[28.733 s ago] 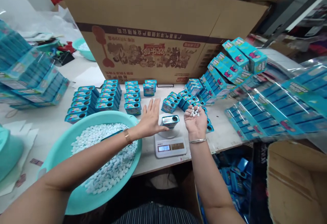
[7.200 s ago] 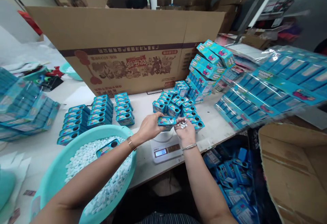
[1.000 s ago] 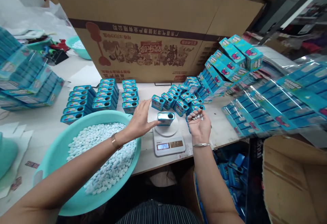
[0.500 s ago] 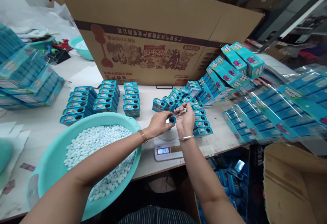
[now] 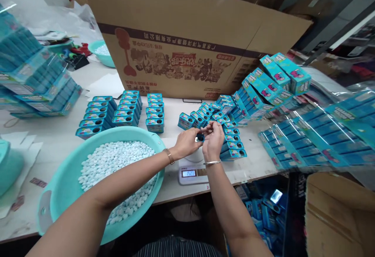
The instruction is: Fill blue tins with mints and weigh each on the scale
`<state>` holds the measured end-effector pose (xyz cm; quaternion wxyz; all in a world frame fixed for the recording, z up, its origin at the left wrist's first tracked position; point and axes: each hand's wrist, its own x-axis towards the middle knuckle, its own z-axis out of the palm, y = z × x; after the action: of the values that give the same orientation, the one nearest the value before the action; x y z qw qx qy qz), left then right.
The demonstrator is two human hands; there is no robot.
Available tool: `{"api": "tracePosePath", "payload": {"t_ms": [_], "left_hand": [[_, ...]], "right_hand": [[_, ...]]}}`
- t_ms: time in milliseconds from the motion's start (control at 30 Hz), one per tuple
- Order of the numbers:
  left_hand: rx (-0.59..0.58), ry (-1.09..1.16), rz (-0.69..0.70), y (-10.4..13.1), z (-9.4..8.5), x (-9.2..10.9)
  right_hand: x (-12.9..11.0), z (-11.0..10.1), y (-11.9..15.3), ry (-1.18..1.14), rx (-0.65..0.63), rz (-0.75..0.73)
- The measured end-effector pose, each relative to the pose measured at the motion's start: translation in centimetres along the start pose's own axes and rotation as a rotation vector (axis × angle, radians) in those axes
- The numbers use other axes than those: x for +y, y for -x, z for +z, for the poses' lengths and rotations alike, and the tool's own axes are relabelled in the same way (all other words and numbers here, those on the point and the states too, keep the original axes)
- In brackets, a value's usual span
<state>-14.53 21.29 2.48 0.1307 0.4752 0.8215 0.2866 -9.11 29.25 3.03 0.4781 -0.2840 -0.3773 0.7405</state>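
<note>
- Steadying a small blue tin [image 5: 200,136] on the digital scale [image 5: 191,171], my left hand [image 5: 187,142] pinches the tin's near side, fingers closed on it.
- My right hand [image 5: 213,141] is cupped beside the tin, fingertips pinched over its round opening; whether tablets remain in the palm I cannot tell.
- Location: the tin sits on the scale at the front edge of the worktop [image 5: 58,143], between the turquoise basin of white tablets [image 5: 117,163] on its left and the row of open tins [image 5: 231,140] on its right.
- Step in hand, as I judge it: topping up 1 tin by weight.
- Next move calls for reading the display, then adding or removing single tablets with a light touch, keeping hand pressure off the scale.
</note>
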Motion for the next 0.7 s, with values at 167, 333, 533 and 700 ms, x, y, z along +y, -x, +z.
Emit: {"api": "tracePosePath", "payload": {"t_ms": [167,333,533,700], "left_hand": [[-0.011,-0.015,0.061,0.1,-0.2,-0.4],[0.125,0.039,0.089,2.6,-4.0,-3.3],[0.352,0.079,-0.178,13.3,-11.8,-7.6],[0.662,0.061,-0.556,23.2,-12.6,-9.8]], "right_hand": [[-0.3,0.1,-0.3,-0.034,0.03,0.031],[-1.6,0.0,-0.3,-0.064,0.003,0.098],[-4.3,0.3,0.1,-0.076,-0.09,0.068],[-2.2,3.5,7.4,0.364,-0.682,-0.081]]}}
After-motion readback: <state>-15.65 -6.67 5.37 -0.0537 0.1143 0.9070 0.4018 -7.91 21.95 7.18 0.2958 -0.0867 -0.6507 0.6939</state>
